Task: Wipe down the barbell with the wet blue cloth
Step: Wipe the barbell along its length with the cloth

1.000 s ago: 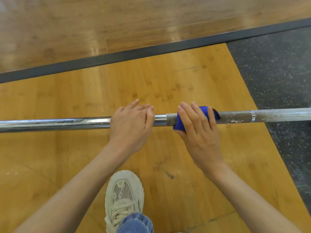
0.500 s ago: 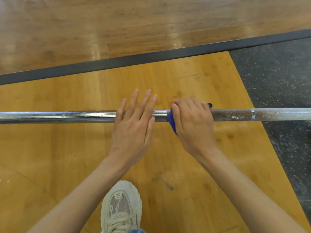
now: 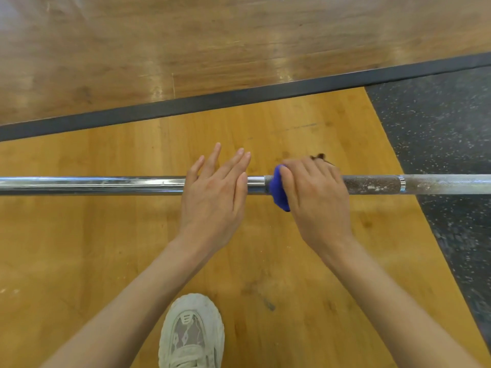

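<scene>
Left hand (image 3: pixel 212 197) now flat on barbell (image 3: pixel 93 185), right hand (image 3: pixel 313 197) gripping blue cloth (image 3: pixel 277 192) above wooden platform (image 3: pixel 106 235).

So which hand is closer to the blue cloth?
Right. The right hand grips the blue cloth around the barbell. The left hand rests flat on the bar beside it, fingers straight, not touching the cloth.

The bar (image 3: pixel 90 185) crosses the scene left to right; its left stretch and far-right stretch lie bare. Mid-bar, the left hand (image 3: pixel 212 197) and the right hand (image 3: pixel 316 200) gripping the cloth (image 3: pixel 277 189) block passage. A shoe (image 3: pixel 191 333) stands near.
</scene>
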### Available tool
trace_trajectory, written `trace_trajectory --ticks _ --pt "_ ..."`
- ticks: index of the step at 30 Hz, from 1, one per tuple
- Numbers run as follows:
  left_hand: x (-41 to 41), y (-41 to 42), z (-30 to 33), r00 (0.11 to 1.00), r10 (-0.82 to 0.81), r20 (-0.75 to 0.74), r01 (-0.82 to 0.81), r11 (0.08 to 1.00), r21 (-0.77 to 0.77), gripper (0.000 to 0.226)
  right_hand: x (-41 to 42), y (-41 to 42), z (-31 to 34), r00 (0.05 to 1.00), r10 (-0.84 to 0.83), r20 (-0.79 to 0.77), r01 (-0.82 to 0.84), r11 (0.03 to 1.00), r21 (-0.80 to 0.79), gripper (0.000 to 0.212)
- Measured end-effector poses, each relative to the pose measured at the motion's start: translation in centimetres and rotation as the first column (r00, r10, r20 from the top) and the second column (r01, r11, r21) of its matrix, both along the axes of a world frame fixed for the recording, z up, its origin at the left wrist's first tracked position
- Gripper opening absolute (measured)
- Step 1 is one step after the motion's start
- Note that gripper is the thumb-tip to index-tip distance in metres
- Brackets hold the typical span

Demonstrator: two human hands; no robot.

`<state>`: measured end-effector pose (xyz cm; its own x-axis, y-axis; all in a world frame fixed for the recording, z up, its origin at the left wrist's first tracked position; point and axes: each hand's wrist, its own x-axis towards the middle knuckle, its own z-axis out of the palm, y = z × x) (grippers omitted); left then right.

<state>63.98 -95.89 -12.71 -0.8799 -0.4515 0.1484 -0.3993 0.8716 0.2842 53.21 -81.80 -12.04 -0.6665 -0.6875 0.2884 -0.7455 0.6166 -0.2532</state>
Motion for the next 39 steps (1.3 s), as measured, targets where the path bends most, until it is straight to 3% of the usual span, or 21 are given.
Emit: trace_trajectory --ticks 3,7,9,11,13,14,15,17,19,21,22,25,26,28,31,35,39 --pt "0.2 0.4 0.0 1.000 0.007 -0.015 -0.007 1.000 -0.012 0.052 1.8 2.4 -2.0 0.993 -0.086 -0.078 0.082 0.995 -0.055 0.043" --pt "0.6 0.8 -0.2 1.000 0.010 -0.007 -0.010 1.000 -0.006 0.050 1.9 0.5 -2.1 0.993 -0.083 -0.081 0.076 0.993 -0.090 0.042" --pt "0.8 1.0 -0.3 1.000 0.016 -0.015 -0.016 1.000 -0.003 0.049 1.3 -0.8 -0.9 0.984 -0.124 -0.127 0.118 0.992 -0.049 0.040" --pt "1.0 1.3 -0.3 0.999 0.017 -0.028 -0.017 1.000 0.000 0.049 -0.2 -2.6 1.3 0.988 -0.151 0.042 0.143 0.977 0.160 0.043" --pt "1.3 1.6 -0.4 0.999 0.015 -0.039 -0.015 1.000 0.004 0.049 -1.6 -4.3 2.8 0.904 -0.231 0.361 0.066 0.907 0.415 0.044" --pt "1.4 1.7 -0.4 0.999 0.014 -0.042 -0.014 1.000 0.005 0.049 -1.9 -4.6 2.8 0.868 -0.257 0.425 0.036 0.886 0.462 0.042" --pt "1.5 1.8 -0.4 0.999 0.015 -0.044 -0.015 1.000 0.006 0.049 -1.4 -4.5 2.5 0.875 -0.250 0.414 0.031 0.884 0.467 0.043" --pt "1.9 2.0 -0.4 0.999 0.017 -0.050 -0.017 1.000 -0.001 0.048 1.1 -2.6 1.1 0.979 -0.133 0.158 0.095 0.969 0.228 0.048" --pt "2.3 2.3 -0.4 0.999 0.016 -0.052 -0.016 1.000 -0.009 0.047 4.7 0.3 -0.3 0.998 -0.053 0.017 0.052 0.998 0.046 0.049" --pt "2.7 2.6 -0.6 0.999 0.007 -0.053 -0.007 1.000 -0.011 0.047 4.7 0.9 -0.8 0.998 -0.023 -0.061 0.023 1.000 -0.001 0.044" --pt "2.9 2.7 -0.6 0.999 0.000 -0.051 0.000 1.000 -0.009 0.047 3.8 0.0 0.0 0.999 -0.043 -0.014 0.044 0.998 0.044 0.044" --pt "3.4 3.0 -0.7 0.998 0.003 -0.070 -0.004 1.000 -0.015 0.047 1.2 -3.4 2.5 0.935 -0.194 0.297 0.057 0.909 0.414 0.046" --pt "3.5 3.1 -0.8 0.997 0.001 -0.072 -0.002 1.000 -0.024 0.048 0.9 -3.6 2.2 0.923 -0.195 0.331 0.033 0.899 0.436 0.044" --pt "3.8 3.3 -0.8 0.997 -0.010 -0.074 0.007 0.999 -0.045 0.048 2.3 -2.3 1.8 0.970 -0.107 0.216 0.027 0.939 0.343 0.037" --pt "4.1 3.4 -0.9 0.998 -0.018 -0.068 0.014 0.998 -0.066 0.049 7.4 1.9 -0.2 0.994 -0.062 0.087 0.068 0.995 -0.076 0.034" --pt "4.5 4.0 -0.7 0.997 -0.004 -0.073 0.001 0.999 -0.041 0.050 7.1 2.6 -0.6 0.998 -0.057 0.028 0.061 0.984 -0.168 0.032" --pt "4.8 4.7 -0.4 0.998 0.026 -0.061 -0.027 1.000 -0.015 0.050 4.8 -0.7 -0.6 0.975 -0.221 0.012 0.221 0.969 -0.112 0.040"
